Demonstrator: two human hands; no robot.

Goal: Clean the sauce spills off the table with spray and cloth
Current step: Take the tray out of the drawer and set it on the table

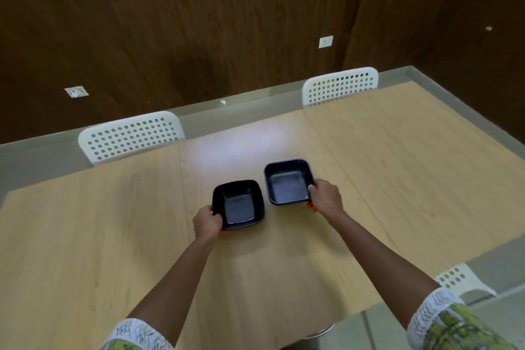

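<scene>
Two square black bowls sit on the light wooden table (pixel 113 236). My left hand (pixel 207 223) grips the near left corner of the left bowl (pixel 238 204). My right hand (pixel 325 197) grips the near right corner of the right bowl (pixel 288 182), thumb over the rim. Both bowls look empty inside. The right bowl lies a little farther from me than the left one. No spray bottle, cloth or sauce spill shows in view.
Two white perforated chairs stand at the table's far side, one at the left (pixel 130 136) and one at the right (pixel 341 85). Part of a third white chair (pixel 460 278) shows at the near right. A dark wood-panelled wall (pixel 199 23) rises behind.
</scene>
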